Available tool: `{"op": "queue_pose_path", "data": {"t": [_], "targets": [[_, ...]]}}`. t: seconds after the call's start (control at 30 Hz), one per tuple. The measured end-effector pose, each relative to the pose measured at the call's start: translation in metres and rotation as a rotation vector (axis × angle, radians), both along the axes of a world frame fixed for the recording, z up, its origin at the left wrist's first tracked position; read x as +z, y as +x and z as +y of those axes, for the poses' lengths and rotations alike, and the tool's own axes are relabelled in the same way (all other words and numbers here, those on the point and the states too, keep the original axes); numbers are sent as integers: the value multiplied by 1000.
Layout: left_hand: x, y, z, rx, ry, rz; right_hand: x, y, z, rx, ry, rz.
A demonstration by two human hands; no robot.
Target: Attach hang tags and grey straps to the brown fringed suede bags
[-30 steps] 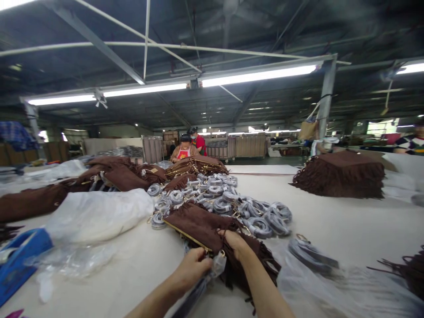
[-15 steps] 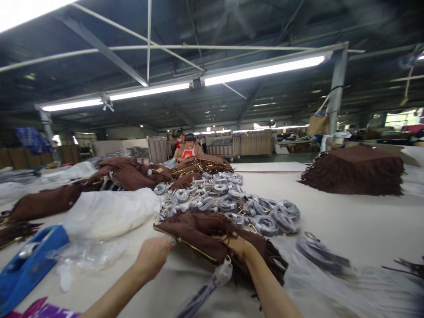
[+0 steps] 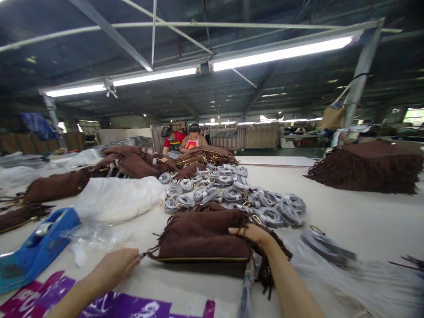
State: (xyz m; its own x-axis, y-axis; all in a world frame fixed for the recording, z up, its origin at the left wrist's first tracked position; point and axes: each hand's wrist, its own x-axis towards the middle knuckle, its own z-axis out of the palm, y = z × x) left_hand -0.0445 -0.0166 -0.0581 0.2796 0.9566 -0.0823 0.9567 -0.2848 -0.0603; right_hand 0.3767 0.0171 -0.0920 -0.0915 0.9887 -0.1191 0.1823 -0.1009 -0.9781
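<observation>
A dark brown fringed bag (image 3: 205, 236) lies on the table with its gold zip along the near edge. My right hand (image 3: 253, 234) grips the bag's right end, thumb over the front and the other fingers hidden among the fringe. My left hand (image 3: 115, 265) is closed on a small wrapped zip pull (image 3: 142, 255) at the bag's left corner. From the right end of the zip a plastic-wrapped grey strap (image 3: 247, 287) hangs toward me. Behind the bag lies a heap of coiled grey straps (image 3: 228, 194) with gold clips.
A blue tape dispenser (image 3: 39, 243) stands at left, near a white plastic bag (image 3: 119, 198) and purple printed packaging (image 3: 129, 304). More brown bags (image 3: 132, 163) are piled behind. A fringed stack (image 3: 367, 168) sits at right. Two people (image 3: 194, 140) are across the table.
My left hand has moved left and toward me, still closed. The brown bag has turned flatter, its zip edge now level and facing me. My view has shifted slightly.
</observation>
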Motion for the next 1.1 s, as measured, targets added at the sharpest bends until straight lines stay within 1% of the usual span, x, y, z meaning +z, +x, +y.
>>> {"op": "queue_pose_path", "data": {"t": [0.07,0.13,0.17,0.27,0.33,0.37,0.4,0.43,0.5,0.57,0.6,0.7,0.77,0.8,0.83,0.9,0.93,0.97,1.03,1.1], "targets": [[-2,17,-3,-62,138,-68,9,-5,2,-39,44,-179],[-6,42,-5,-179,251,-137,20,-12,3,-125,83,-407],[-9,56,-5,-247,270,-152,26,-15,2,-188,94,-522],[-22,93,0,-423,253,-87,49,-25,-10,-389,118,-827],[-30,107,7,-474,215,-12,65,-34,-24,-457,157,-960],[-32,110,12,-481,194,12,73,-40,-32,-463,183,-1004],[-32,111,17,-480,179,18,80,-47,-42,-437,222,-1034],[-31,111,21,-470,175,6,85,-55,-51,-374,277,-1047],[-25,108,27,-449,184,-57,89,-75,-72,-159,403,-1024],[-19,105,26,-439,180,-119,83,-97,-93,96,488,-953],[-17,103,23,-444,164,-135,77,-107,-103,206,488,-918],[-19,91,14,-495,102,-178,52,-127,-125,428,364,-862],[-23,72,13,-512,102,-301,36,-130,-128,518,282,-846],[-25,58,15,-476,132,-369,30,-130,-126,544,267,-834],[-27,41,20,-405,177,-422,27,-130,-123,557,272,-813],[-28,3,31,-208,273,-450,28,-131,-114,561,288,-727],[-28,-16,37,-123,305,-438,31,-134,-109,557,287,-666],[-29,-33,43,-65,323,-426,35,-139,-103,550,289,-605],[-33,-58,53,-34,318,-414,44,-157,-89,529,325,-517],[-41,-70,58,-34,293,-399,49,-183,-71,495,427,-504]]}}
